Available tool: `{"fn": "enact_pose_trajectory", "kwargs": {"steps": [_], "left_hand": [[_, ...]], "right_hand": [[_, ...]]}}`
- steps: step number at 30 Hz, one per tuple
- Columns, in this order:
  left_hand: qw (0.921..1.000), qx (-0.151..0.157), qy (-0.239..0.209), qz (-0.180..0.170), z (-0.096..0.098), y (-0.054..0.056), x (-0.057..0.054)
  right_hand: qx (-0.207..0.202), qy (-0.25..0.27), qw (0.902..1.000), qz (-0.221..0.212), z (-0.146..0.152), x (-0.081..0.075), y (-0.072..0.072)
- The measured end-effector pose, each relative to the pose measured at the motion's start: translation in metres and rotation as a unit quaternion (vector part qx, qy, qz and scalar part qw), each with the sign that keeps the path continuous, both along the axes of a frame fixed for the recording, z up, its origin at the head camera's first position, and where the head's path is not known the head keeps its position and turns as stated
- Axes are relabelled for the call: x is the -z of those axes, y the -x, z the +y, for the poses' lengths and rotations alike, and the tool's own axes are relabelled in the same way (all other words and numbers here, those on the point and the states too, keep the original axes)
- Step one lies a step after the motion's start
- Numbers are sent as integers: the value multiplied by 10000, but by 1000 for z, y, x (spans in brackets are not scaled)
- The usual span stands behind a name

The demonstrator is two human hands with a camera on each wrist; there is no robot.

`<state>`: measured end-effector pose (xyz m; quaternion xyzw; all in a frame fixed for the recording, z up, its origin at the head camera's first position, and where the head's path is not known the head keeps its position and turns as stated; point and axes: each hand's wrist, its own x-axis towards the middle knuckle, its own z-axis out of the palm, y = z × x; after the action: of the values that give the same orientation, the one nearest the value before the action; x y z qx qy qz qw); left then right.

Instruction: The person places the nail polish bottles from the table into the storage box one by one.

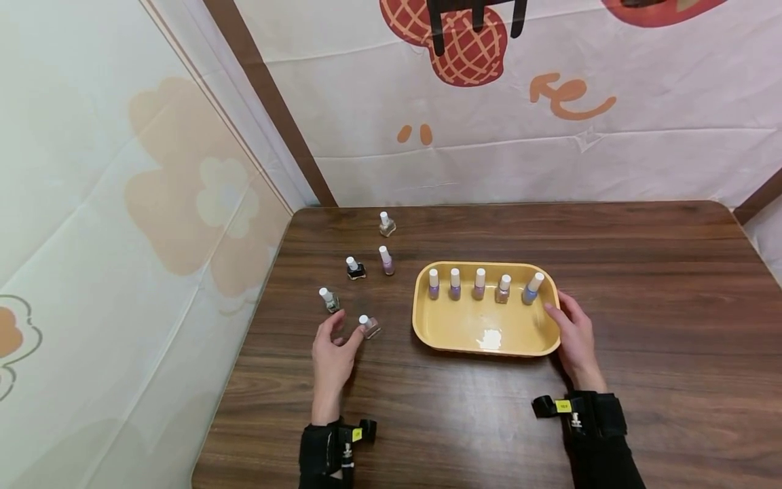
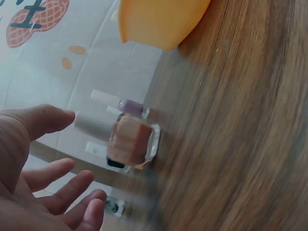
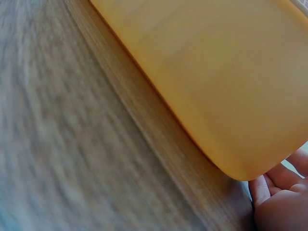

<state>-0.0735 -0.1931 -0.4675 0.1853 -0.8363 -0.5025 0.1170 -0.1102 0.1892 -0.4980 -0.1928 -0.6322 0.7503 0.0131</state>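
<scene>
My left hand [image 1: 332,360] is beside a pinkish-beige nail polish bottle [image 1: 370,328], with the thumb at its white cap. In the left wrist view the thumb tip [image 2: 67,119] overlaps the end of that cap, and the other fingers are spread with nothing between them. A dark greenish nail polish bottle [image 1: 330,301] stands just beyond the fingertips. My right hand [image 1: 576,339] grips the right end of a yellow tray [image 1: 476,345], thumb over the rim and fingers along the outer side. Along the tray's far side stands a row of several nail polish bottles, purple, pinkish and, rightmost, blue [image 1: 530,294].
Farther back on the left of the wooden table [image 1: 660,285] stand a black bottle [image 1: 356,270], a purple bottle [image 1: 387,261] and a clear-looking bottle [image 1: 387,226]. Printed cloth [image 1: 489,170] hangs behind the table, and another cloth [image 1: 122,272] lines its left side.
</scene>
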Motion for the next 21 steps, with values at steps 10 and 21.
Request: {"fn": "enact_pose_trajectory", "kwargs": {"steps": [10, 21], "left_hand": [[10000, 61, -74, 2, 7, 7, 6], [9994, 254, 18, 234, 13, 11, 13]], "right_hand": [[71, -4, 10000, 27, -1, 1, -1], [-4, -3, 10000, 16, 0, 1, -1]]}}
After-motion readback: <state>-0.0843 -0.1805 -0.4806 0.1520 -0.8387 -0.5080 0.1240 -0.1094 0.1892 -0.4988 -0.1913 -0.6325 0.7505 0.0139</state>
